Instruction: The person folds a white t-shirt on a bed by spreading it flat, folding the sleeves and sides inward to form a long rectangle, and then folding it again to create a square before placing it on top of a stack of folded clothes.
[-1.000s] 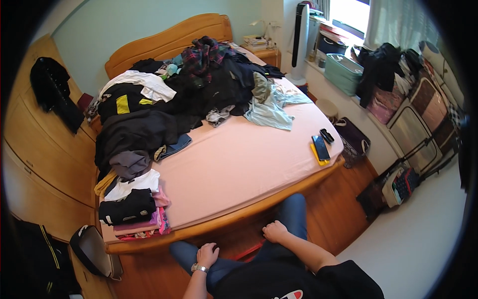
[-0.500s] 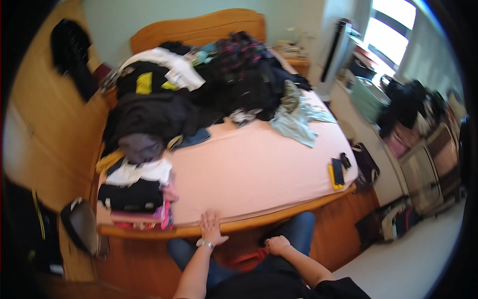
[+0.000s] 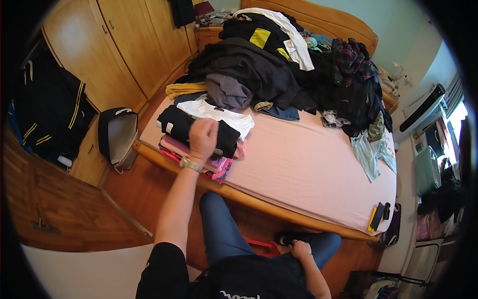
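My left hand, with a watch on its wrist, is closed over a folded black garment on a stack of clothes. Its curled fingers hide whatever they may grip. Under the black garment lie folded pink and patterned clothes at the bed's front edge, and a white shirt spreads out just behind. My right hand rests on my jeans near the right knee, its fingers curled together and nothing visible in them.
Dark clothes heap across the far bed; a pale blue garment lies at right. A phone and yellow item sit on the near right corner. An open bag stands by the wardrobe. Something red is beneath me.
The view has swung left. My left hand has gone from lying flat on the bed's front edge to closing over the black garment on the stack. My right hand stays on my leg.
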`<action>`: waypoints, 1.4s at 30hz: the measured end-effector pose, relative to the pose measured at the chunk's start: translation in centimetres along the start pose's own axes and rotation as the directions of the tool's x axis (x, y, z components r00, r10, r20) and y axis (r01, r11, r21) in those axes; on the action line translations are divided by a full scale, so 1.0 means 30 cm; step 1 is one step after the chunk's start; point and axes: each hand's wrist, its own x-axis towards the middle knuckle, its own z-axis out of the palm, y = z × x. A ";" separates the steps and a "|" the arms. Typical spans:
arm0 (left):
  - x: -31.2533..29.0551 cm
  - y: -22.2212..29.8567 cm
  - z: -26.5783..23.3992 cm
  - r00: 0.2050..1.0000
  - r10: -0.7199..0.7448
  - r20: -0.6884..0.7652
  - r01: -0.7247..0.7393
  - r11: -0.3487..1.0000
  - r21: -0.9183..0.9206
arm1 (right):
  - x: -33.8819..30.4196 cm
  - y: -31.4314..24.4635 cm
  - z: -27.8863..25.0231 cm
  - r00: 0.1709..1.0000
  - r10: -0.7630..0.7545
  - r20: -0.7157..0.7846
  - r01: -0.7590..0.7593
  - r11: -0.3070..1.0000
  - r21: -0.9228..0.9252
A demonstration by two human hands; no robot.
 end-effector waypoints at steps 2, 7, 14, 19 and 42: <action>0.069 -0.081 -0.035 0.990 -0.075 0.116 0.070 0.997 0.045 | -0.004 0.002 0.011 1.000 0.024 0.020 -0.024 0.999 -0.035; 0.012 -0.143 0.014 0.452 -0.704 0.548 0.322 0.702 0.636 | -0.013 0.001 -0.013 0.998 0.042 0.039 -0.040 0.998 -0.042; -0.086 -0.172 0.021 0.552 -0.656 0.515 0.301 0.732 0.611 | -0.003 -0.017 -0.015 0.999 0.044 0.032 -0.041 0.997 -0.072; -0.071 -0.156 0.049 0.531 -0.655 0.537 0.274 0.733 0.623 | -0.005 -0.009 0.008 0.999 0.052 0.008 -0.051 0.997 -0.050; -0.722 0.327 0.304 0.504 -0.079 0.860 -0.012 0.995 0.099 | 0.074 -0.144 -0.075 0.843 -0.056 -0.534 0.304 0.869 0.390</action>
